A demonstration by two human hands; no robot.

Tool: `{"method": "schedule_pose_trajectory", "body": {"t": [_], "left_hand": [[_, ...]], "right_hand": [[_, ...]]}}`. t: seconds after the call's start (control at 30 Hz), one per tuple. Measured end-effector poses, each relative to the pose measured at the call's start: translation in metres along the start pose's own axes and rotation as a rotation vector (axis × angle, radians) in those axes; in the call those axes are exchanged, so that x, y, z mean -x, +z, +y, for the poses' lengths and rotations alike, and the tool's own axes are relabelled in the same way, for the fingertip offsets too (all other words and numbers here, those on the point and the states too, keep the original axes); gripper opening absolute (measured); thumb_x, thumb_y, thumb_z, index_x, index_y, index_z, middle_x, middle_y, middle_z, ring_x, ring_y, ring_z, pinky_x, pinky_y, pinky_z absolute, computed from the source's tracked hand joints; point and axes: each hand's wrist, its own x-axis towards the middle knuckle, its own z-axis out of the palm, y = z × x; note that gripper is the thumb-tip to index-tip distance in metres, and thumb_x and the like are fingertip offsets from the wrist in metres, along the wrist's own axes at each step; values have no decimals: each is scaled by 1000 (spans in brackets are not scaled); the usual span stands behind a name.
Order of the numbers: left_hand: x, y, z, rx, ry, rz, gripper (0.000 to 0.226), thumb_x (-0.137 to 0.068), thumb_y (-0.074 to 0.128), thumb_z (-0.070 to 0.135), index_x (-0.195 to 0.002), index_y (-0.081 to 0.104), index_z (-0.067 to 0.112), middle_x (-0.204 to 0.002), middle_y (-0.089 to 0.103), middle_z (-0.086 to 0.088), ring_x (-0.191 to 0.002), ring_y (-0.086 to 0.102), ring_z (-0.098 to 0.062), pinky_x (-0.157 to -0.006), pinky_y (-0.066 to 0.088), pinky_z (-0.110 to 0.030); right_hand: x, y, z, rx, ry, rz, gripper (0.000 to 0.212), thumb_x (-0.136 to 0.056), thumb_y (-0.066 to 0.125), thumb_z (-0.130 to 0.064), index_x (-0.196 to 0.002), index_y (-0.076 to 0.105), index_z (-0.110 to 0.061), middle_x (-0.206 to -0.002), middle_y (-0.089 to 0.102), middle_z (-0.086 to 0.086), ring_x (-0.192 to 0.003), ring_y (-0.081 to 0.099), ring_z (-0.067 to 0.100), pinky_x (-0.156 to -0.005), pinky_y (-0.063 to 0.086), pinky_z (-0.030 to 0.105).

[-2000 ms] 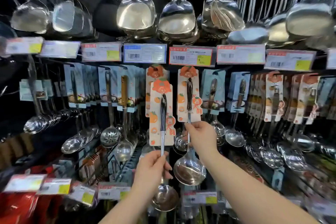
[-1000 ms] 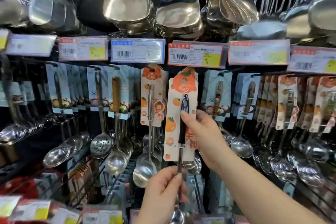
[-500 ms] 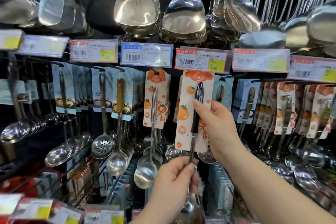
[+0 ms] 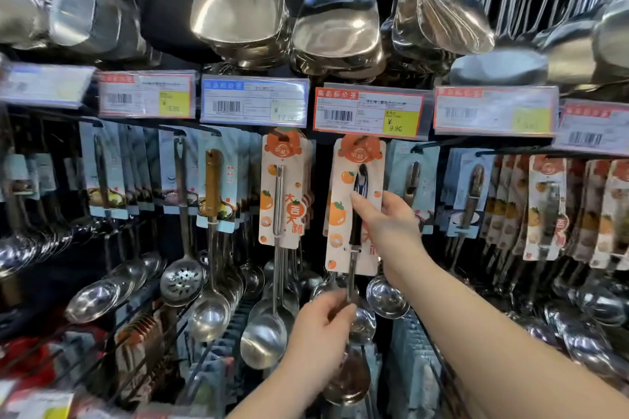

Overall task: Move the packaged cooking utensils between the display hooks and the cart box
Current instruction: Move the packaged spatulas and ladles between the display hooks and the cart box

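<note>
head view: the packaged ladle (image 4: 340,214), on an orange-and-white card, is held up against the display, its top just under the red price tag (image 4: 369,110) and level with the row of display hooks (image 4: 430,145). whether the card is threaded onto a hook cannot be told. the right hand (image 4: 391,224) grips the card's right edge, forefinger laid along the black handle. the left hand (image 4: 320,326), lower and apart from the right, pinches the steel shaft below the card, with the ladle's bowl hanging beneath it. just to the left, a second orange-carded ladle (image 4: 282,187) hangs on its own hook.

two seconds ago the left hand alone held this ladle lower and further left, while the right hand gripped the shaft of another ladle hanging there. a second ago the right hand had taken the card, still low. since then both hands have lifted it, and its top has reached the price tag.
</note>
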Motion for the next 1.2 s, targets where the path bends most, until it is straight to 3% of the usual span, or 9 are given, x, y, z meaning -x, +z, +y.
{"method": "schedule_pose_trajectory", "body": {"t": [0.07,0.13,0.2,0.3,0.43,0.7,0.83,1.0,1.2], "left_hand": [[-8,5,-2,-35,-4,4,26,-91,53,22,-113,57,35,-106,64,13,-96,60,-5,-89,48,-24],[-17,8,-4,-43,14,15,25,-91,54,20,-103,57,41,-98,63,19,-90,60,1,-77,45,-10],[-27,10,-7,-28,-5,28,30,-91,55,16,-109,56,39,-95,60,24,-85,57,9,-69,40,-3],[-42,13,-14,-35,-29,16,39,-91,54,15,-127,50,30,-116,57,17,-98,53,6,-83,40,-12],[-61,18,-19,-62,-84,62,41,-91,55,17,-129,48,29,-109,53,24,-103,51,0,-93,39,-19],[-59,19,-29,-166,-87,117,44,-88,59,23,-130,47,28,-107,52,21,-92,54,4,-69,43,-8],[-40,6,-29,-363,33,87,51,-88,59,32,-135,42,24,-133,48,7,-118,47,-7,-97,35,-17],[0,-6,-29,-715,155,-10,59,-87,53,44,-140,35,24,-139,43,0,-128,40,-18,-108,34,-33],[71,24,-40,-720,330,-210,56,-85,58,42,-133,44,17,-135,46,-2,-127,41,-21,-105,34,-33]], "right_hand": [[-13,-1,6,58,-27,-19,21,-90,62,-25,-99,65,-6,-92,72,5,-82,67,13,-67,53,21],[-25,-2,11,66,-39,-55,23,-90,62,-23,-100,65,-3,-91,71,6,-76,67,7,-61,52,16],[-37,-2,16,84,-12,-85,26,-89,62,-26,-103,65,-5,-94,72,6,-78,67,8,-61,51,16],[-56,-5,26,102,14,-116,28,-89,62,-28,-108,65,-7,-100,71,8,-92,67,19,-76,54,28],[-71,-6,39,89,17,-148,30,-90,61,-29,-112,62,-8,-103,70,4,-94,67,16,-73,52,24],[-66,-17,53,395,1,-169,31,-85,64,-43,-100,52,-19,-88,60,-9,-81,56,6,-63,42,20],[-40,-24,46,449,-87,-229,27,-82,71,-29,-98,50,-31,-90,58,-20,-83,57,-9,-67,41,3],[20,-48,39,943,-75,-172,54,-88,60,-33,-137,41,-21,-133,43,-1,-122,48,20,-99,39,31],[135,-106,27,1361,39,-212,44,-91,52,-43,-128,52,-18,-127,49,7,-119,49,29,-96,45,42]]}}
